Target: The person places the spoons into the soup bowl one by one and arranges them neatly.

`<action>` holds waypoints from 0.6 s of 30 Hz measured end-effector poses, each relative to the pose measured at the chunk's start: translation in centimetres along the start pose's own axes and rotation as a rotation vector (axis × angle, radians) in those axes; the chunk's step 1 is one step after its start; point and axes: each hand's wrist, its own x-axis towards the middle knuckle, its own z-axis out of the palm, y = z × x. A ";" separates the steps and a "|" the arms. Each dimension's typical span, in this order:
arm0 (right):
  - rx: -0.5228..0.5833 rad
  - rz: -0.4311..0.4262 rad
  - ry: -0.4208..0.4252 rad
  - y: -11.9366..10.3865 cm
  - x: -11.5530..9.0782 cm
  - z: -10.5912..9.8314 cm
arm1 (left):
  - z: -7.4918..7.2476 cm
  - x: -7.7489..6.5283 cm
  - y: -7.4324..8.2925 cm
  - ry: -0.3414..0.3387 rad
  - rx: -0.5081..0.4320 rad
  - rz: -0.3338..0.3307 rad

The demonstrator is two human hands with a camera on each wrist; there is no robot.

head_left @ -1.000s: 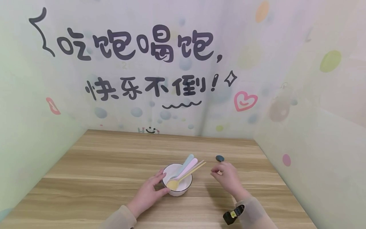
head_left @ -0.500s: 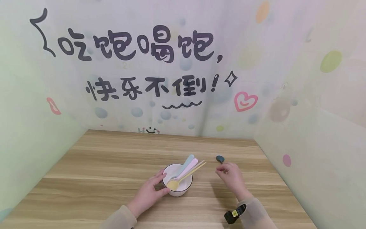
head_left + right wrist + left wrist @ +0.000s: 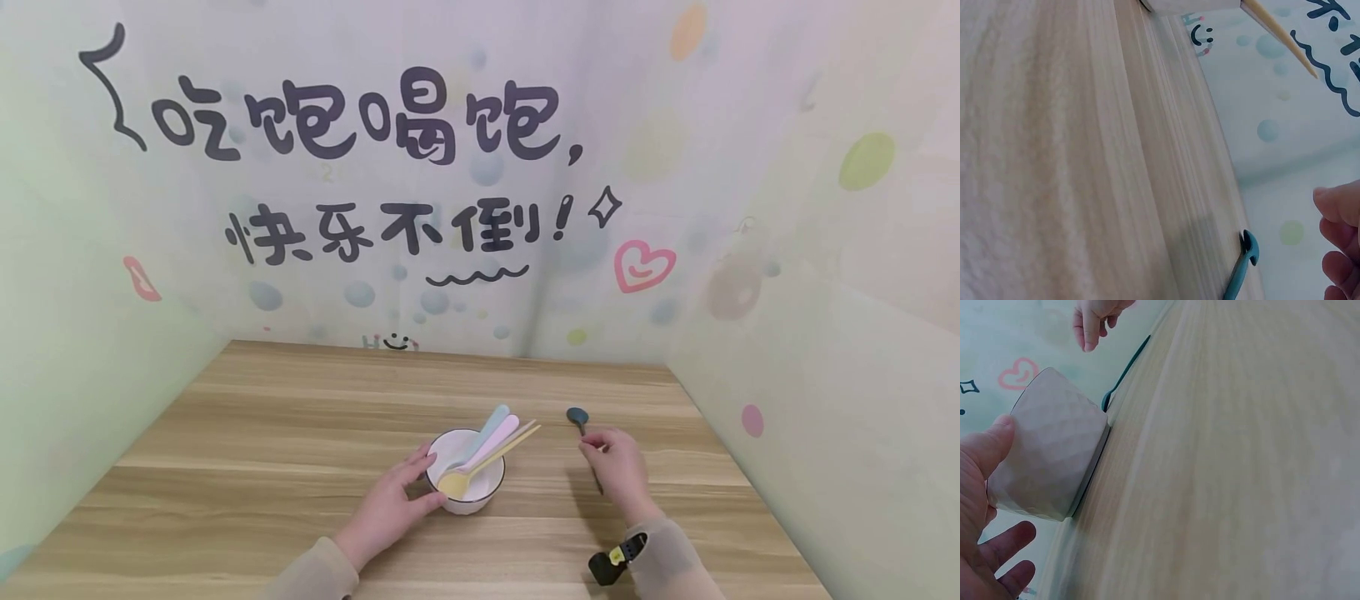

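Note:
A white bowl (image 3: 467,507) with a dark rim stands on the table, and my left hand (image 3: 386,510) holds it from the left, thumb at the near side and fingers at the far side. Several utensils lean in it: a yellow spoon (image 3: 453,483), one with a pink handle (image 3: 493,442), one with a pale blue handle (image 3: 491,428) and a beige handle. To the right, a dark teal spoon (image 3: 577,415) lies on the wood. Above its handle hovers my right hand (image 3: 619,468), fingers loosely bent and holding nothing; the left wrist view shows a gap between fingertips and spoon (image 3: 1127,370).
The wood-grain table (image 3: 300,433) is bounded by a back wall (image 3: 337,292) with large lettering, and by pale side walls. A black wrist camera (image 3: 606,568) is strapped to my right wrist, over the near part of the table.
My right hand has drifted right and a little toward me, uncovering more of the teal spoon. The left hand, the bowl and its utensils stay where they were.

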 end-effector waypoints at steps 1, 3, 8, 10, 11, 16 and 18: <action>0.007 0.023 0.000 0.1 0.0 0.0 | 0.0 0.0 0.1 -0.001 -0.003 -0.005; 0.010 0.057 0.011 0.2 0.0 0.0 | 0.0 0.0 0.1 -0.004 0.001 -0.005; 0.031 0.116 0.059 0.7 0.1 0.3 | 0.0 0.0 0.2 -0.009 0.005 -0.005; 0.041 0.143 0.073 0.9 0.1 0.4 | 0.0 0.0 0.2 -0.009 0.004 -0.008; 0.044 0.157 0.078 0.9 0.1 0.5 | 0.0 0.0 0.2 -0.009 0.007 -0.008; 0.033 0.208 0.095 1.1 0.3 0.8 | 0.0 0.0 0.2 -0.013 0.007 -0.004; 0.027 0.228 0.102 1.2 0.4 0.9 | 0.0 0.0 0.2 -0.014 0.005 -0.007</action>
